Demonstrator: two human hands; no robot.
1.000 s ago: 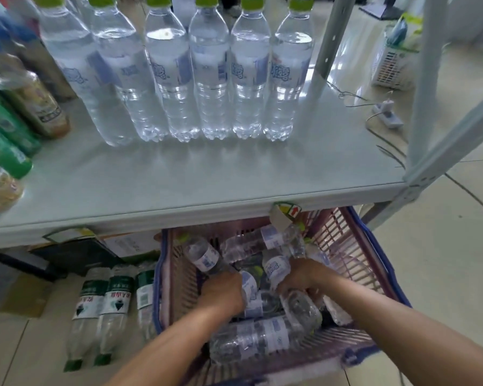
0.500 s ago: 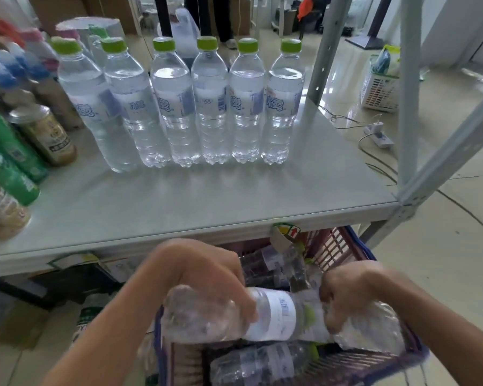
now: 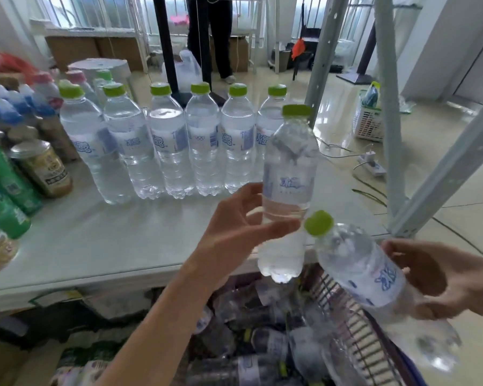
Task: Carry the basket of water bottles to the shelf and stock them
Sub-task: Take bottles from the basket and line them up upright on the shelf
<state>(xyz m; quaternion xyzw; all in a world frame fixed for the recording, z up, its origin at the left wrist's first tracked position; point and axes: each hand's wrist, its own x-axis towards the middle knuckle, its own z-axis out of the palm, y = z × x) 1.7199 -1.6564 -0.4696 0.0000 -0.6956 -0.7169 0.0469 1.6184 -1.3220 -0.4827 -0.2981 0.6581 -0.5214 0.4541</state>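
**Two bottles held at the shelf edge, one thinly gripped**

Spread fingers [image 3: 248,194] and thumb of the left hand [image 3: 234,232] are pinched lightly on the upright bottle [image 3: 289,174] at centre frame. The tilted bottle [image 3: 357,263], lower right, is clasped by the right hand [image 3: 441,282]. A slip into the basket [image 3: 354,327] below is risked, or the standing row [image 3: 179,146] on the shelf [image 3: 109,246] could be toppled.

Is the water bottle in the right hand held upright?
No, the bottle in the right hand is tilted, its green cap leaning toward the upright bottle in the left hand.
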